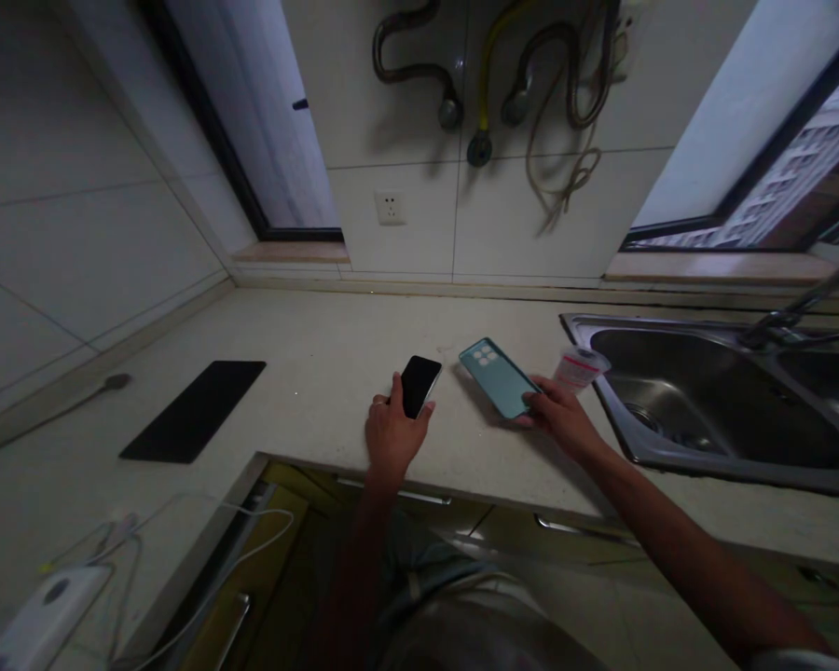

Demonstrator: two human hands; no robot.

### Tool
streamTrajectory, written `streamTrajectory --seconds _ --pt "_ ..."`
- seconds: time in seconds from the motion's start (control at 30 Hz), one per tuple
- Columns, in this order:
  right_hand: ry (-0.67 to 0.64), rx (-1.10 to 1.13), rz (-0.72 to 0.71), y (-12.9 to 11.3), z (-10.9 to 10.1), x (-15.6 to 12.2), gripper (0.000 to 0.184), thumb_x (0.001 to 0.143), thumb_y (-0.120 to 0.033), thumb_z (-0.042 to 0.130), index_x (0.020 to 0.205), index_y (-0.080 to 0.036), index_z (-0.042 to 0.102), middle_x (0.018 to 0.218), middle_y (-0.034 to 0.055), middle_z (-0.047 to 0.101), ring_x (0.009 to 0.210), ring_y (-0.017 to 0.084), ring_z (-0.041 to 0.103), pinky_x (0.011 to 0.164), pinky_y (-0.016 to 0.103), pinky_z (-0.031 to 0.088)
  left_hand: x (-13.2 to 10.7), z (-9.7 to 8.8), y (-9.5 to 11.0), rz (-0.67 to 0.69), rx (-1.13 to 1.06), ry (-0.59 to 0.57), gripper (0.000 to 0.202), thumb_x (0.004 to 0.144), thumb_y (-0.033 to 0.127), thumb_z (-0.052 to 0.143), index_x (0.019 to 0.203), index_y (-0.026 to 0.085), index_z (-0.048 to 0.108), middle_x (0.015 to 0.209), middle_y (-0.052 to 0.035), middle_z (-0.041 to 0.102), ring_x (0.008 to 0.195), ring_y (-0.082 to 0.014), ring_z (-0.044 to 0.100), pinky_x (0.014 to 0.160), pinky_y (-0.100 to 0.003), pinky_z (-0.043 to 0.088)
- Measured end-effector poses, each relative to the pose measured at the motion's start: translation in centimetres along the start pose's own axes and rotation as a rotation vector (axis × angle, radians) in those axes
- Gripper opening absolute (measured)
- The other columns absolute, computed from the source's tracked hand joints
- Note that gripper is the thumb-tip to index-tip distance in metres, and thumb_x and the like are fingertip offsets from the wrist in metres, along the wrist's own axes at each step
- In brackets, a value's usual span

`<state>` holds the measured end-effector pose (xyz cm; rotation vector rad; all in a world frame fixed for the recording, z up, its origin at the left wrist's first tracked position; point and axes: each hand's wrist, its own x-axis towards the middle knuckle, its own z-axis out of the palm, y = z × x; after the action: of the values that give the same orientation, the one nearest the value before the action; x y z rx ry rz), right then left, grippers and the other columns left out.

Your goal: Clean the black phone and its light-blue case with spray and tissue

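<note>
A black-screened smartphone (419,384) is gripped along its sides by my left hand (394,431), just over the front part of the pale countertop. Its screen faces up and looks dark. To the right, my right hand (557,410) pinches the lower end of a teal phone case (498,375) between thumb and fingers. The case is tilted, with its camera cutouts at the far upper-left end, and no phone shows in it. Phone and case are apart. Behind my right hand lies a clear plastic item with a red-and-white label (577,369), partly hidden.
A steel double sink (622,438) with a faucet (783,321) is on the right. On the left lie a flat black mat (194,412), a white device (48,620) and white cables (252,511). Hoses (419,70) and a socket (390,209) are on the tiled wall.
</note>
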<state>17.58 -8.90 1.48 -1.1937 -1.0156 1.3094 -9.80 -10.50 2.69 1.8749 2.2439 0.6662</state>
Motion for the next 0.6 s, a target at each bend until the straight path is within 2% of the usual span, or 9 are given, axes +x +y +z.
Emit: streamTrajectory --seconds 0.13,0.4,0.5,0.6 --pt "-0.001 0.125 0.08 1.1 0.6 -0.7 0.043 0.067 -0.026 0.08 0.107 -0.023 0.063 0.079 -0.0012 0.071 0.068 0.018 0.071 0.064 0.033 0.066 -0.4 1.1 -0.3 0.004 0.187 0.046 0.078 0.086 0.062 0.058 0.15 0.02 0.043 0.112 -0.0182 0.06 0.105 -0.033 0.06 0.084 -0.041 0.047" --pt "-0.067 0.141 0.132 3.1 1.8 -1.9 0.057 0.066 -0.027 0.085 0.115 -0.025 0.055 0.083 -0.0016 0.072 0.072 0.018 0.073 0.071 0.036 0.065 -0.6 1.9 -0.7 0.011 0.279 0.042 0.078 0.082 0.066 0.062 0.145 0.022 0.051 0.113 -0.0184 0.06 0.105 -0.0336 0.058 0.083 -0.042 0.045" --pt "-0.091 0.055 0.095 3.6 2.3 -2.3 0.068 0.066 -0.032 0.083 0.125 -0.025 0.05 0.093 0.0017 0.073 0.077 0.02 0.073 0.072 0.038 0.063 -0.6 2.0 -0.9 0.016 0.297 0.045 0.079 0.082 0.069 0.059 0.145 0.022 0.051 0.113 -0.0191 0.06 0.105 -0.0342 0.058 0.083 -0.042 0.044" --pt "-0.132 -0.216 0.037 3.5 2.4 -2.6 0.075 0.072 -0.039 0.077 0.137 -0.021 0.044 0.098 0.006 0.073 0.071 0.02 0.071 0.065 0.035 0.06 -0.7 2.2 -1.1 0.026 0.303 0.046 0.078 0.084 0.068 0.058 0.145 0.021 0.052 0.116 -0.02 0.06 0.108 -0.0346 0.057 0.085 -0.043 0.044"
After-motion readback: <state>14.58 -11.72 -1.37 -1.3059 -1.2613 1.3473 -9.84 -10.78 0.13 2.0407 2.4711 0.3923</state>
